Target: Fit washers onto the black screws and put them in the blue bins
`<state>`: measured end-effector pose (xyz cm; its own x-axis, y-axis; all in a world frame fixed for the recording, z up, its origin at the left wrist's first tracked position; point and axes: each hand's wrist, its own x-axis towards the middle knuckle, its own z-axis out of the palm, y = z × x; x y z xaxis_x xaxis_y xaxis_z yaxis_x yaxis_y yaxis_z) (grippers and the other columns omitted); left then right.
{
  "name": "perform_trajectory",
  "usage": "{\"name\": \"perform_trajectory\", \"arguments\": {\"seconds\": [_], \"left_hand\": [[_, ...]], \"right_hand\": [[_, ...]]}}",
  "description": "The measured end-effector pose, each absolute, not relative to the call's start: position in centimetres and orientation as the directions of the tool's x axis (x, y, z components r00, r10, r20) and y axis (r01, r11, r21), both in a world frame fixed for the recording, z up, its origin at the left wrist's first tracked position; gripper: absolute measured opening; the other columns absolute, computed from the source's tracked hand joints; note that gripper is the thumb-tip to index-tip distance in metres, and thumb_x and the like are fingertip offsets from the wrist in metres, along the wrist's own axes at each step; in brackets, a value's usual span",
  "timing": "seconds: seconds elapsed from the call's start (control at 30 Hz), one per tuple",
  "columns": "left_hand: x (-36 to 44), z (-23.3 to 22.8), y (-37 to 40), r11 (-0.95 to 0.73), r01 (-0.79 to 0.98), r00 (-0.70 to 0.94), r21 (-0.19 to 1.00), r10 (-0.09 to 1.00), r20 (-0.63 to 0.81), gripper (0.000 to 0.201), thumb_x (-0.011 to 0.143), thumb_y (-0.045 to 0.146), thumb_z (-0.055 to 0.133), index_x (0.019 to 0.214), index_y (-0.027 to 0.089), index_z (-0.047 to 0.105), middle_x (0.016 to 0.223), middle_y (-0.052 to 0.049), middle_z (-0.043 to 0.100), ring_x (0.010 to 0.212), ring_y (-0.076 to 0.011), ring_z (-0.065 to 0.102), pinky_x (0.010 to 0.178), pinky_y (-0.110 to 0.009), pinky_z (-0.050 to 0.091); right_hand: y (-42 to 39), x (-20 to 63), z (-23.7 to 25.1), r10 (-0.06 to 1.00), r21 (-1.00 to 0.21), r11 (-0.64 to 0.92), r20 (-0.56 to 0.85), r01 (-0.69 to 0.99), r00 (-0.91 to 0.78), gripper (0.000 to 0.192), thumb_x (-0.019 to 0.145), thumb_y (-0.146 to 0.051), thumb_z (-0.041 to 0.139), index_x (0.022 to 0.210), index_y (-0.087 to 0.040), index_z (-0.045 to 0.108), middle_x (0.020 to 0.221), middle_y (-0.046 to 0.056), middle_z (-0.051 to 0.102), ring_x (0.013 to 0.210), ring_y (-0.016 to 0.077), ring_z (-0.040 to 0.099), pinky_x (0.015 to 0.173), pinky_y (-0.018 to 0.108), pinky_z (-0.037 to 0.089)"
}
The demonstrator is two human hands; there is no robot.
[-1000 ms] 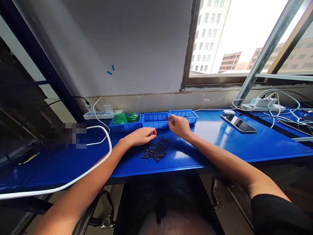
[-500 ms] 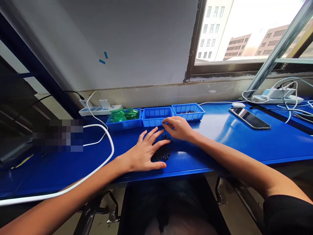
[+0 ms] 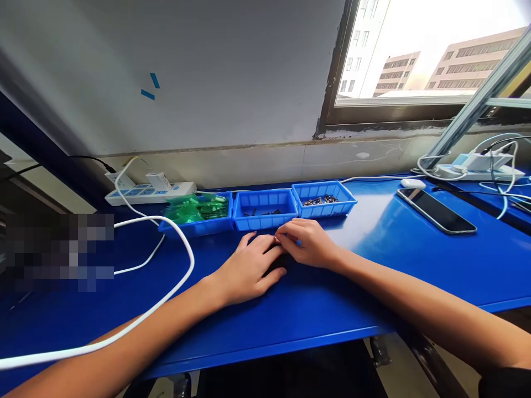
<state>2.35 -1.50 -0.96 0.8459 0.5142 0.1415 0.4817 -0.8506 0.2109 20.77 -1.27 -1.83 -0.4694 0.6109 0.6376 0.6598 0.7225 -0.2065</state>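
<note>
**Inspector:** Grip first: left hand [image 3: 249, 269] lies palm-down, fingers spread and flat on the blue table [image 3: 373, 249], cupped over a dark pile of screws [image 3: 279, 264]. Nothing is clamped in it.

**Clerk:** And the other?

**Inspector:** Right hand [image 3: 309, 243] sits just beside it, fingertips drawn together at the pile's far edge. Whether they pinch a screw, I cannot tell; the fingers cover the spot.

**Clerk:** Why so close?

**Inspector:** In my judgement, the flat palm pens the loose pieces while the other picks.

**Clerk:** The trays?

**Inspector:** Three blue bins just beyond: the left bin [image 3: 199, 224] holds green bags, the middle bin [image 3: 265, 218] a few dark pieces, the right bin [image 3: 323, 207] small dark parts, too small to identify.

**Clerk:** Obstructions?

**Inspector:** Most of the pile is hidden under both hands.
</note>
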Motion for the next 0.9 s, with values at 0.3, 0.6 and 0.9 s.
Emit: {"name": "perform_trajectory", "arguments": {"seconds": [0.3, 0.6, 0.9], "left_hand": [[1.4, -0.9, -0.9, -0.844, 0.428, 0.852, 0.322, 0.496, 0.167, 0.032, 0.087, 0.028, 0.05, 0.117, 0.018, 0.051, 0.125, -0.01, 0.051, 0.116, -0.0227, 0.046, 0.097, -0.042, 0.04], [0.7, -1.1, -0.6, -0.888, 0.37, 0.887, 0.275, 0.425, 0.181, 0.034, 0.087, 0.027, 0.049, 0.12, 0.017, 0.049, 0.125, -0.011, 0.051, 0.118, -0.024, 0.044, 0.099, -0.042, 0.038], [0.9, -1.1, -0.7, -0.878, 0.398, 0.875, 0.265, 0.45, 0.178, 0.031, 0.087, 0.027, 0.048, 0.116, 0.017, 0.051, 0.124, -0.011, 0.052, 0.117, -0.0234, 0.045, 0.098, -0.041, 0.04]], "right_hand": [[-3.1, 21.1, -0.4, 0.652, -0.294, 0.755, 0.436, 0.586, -0.62, 0.031, 0.086, -0.039, 0.049, 0.1, -0.012, 0.055, 0.085, 0.009, 0.06, 0.08, 0.0184, 0.051, 0.074, 0.034, 0.044], [-4.1, 22.4, -0.1, 0.659, -0.252, 0.749, 0.188, 0.613, -0.728, 0.066, 0.077, -0.059, 0.054, 0.124, -0.013, 0.046, 0.12, 0.015, 0.052, 0.113, 0.0271, 0.043, 0.099, 0.045, 0.032], [-4.0, 22.4, -0.7, 0.687, -0.278, 0.723, 0.194, 0.632, -0.701, 0.05, 0.083, -0.041, 0.053, 0.125, -0.015, 0.045, 0.116, 0.014, 0.053, 0.112, 0.0251, 0.046, 0.095, 0.044, 0.039]]}}
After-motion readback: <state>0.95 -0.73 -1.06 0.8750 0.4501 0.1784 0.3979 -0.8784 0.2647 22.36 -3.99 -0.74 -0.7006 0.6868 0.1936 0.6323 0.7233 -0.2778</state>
